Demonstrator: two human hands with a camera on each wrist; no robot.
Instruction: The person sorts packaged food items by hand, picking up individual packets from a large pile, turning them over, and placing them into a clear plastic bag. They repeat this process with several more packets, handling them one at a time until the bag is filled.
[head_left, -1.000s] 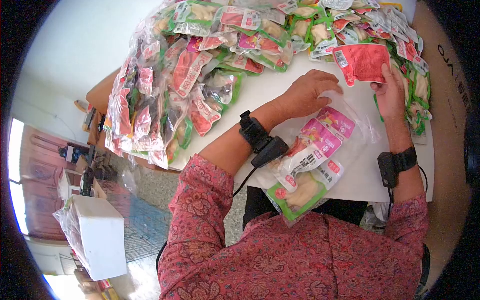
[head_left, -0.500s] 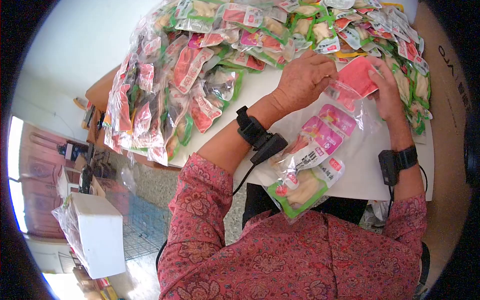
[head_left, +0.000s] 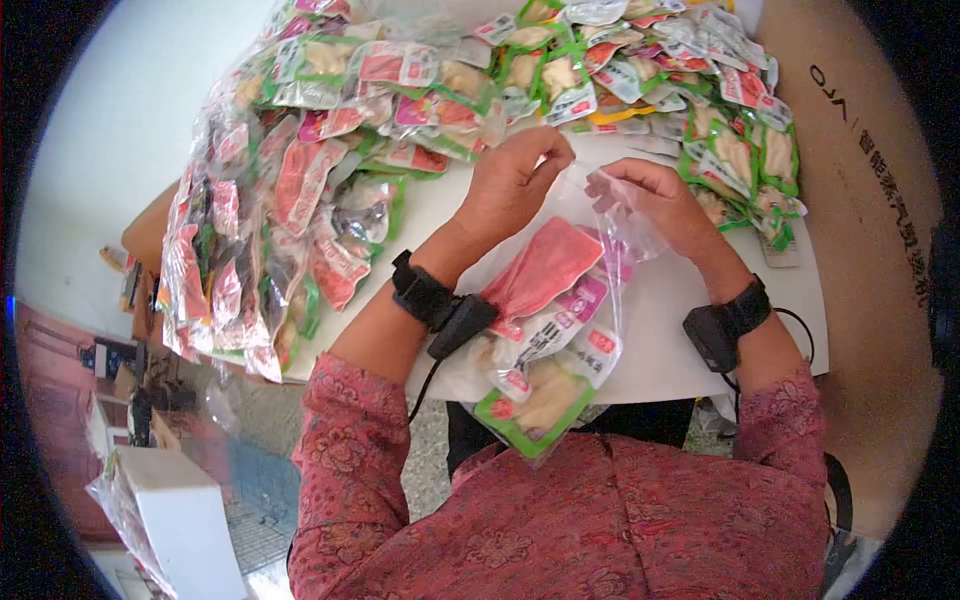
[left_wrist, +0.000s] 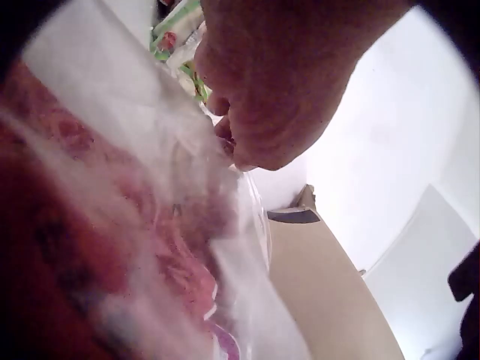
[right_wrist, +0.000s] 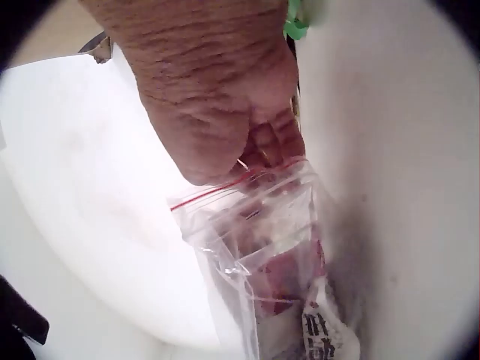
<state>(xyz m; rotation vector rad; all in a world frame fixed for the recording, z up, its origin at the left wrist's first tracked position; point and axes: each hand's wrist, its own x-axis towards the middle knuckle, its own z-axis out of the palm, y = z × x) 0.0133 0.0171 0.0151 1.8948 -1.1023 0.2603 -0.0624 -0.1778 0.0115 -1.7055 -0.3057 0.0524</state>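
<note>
My left hand (head_left: pixel 515 185) and right hand (head_left: pixel 668 205) pinch the clear zip bag (right_wrist: pixel 219 238) at its mouth, apparently to keep it drawn up | red packet (head_left: pixel 550 265): inside the bag, with others | heaped packets (head_left: pixel 430 110): beyond the bag

My zip-seal bag (right_wrist: pixel 271 251) is glossy clear plastic (my sleeve (head_left: pixel 345 430), matt cloth); the tabletop (head_left: pixel 655 345) looks smooth.

A clear bag (head_left: pixel 632 240) slants over the table edge (head_left: pixel 665 392), a red packet (head_left: pixel 550 268) apparently inside.
</note>
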